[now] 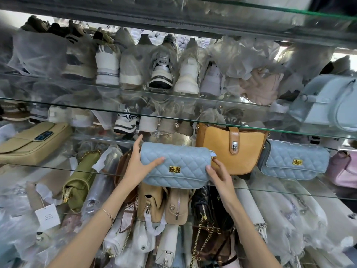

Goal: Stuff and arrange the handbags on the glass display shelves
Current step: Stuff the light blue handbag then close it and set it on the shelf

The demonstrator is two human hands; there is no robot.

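Observation:
A light blue quilted handbag (174, 164) with a gold clasp rests on the front of a glass shelf (289, 191). My left hand (138, 163) grips its left end, thumb on the front, fingers behind. My right hand (218, 174) holds its lower right corner. To its right stand a tan bucket bag (229, 149) with a silver lock and a second blue quilted bag (293, 161). A beige flap bag (32, 142) lies at the shelf's left end.
The shelf above carries wrapped sneakers (162, 72) and a pale blue bag (328, 105) at right. A pink bag (345, 171) sits far right. Below the shelf hang an olive bag (79, 180), beige bags (164, 206), a black quilted bag (210, 209) and plastic-wrapped goods.

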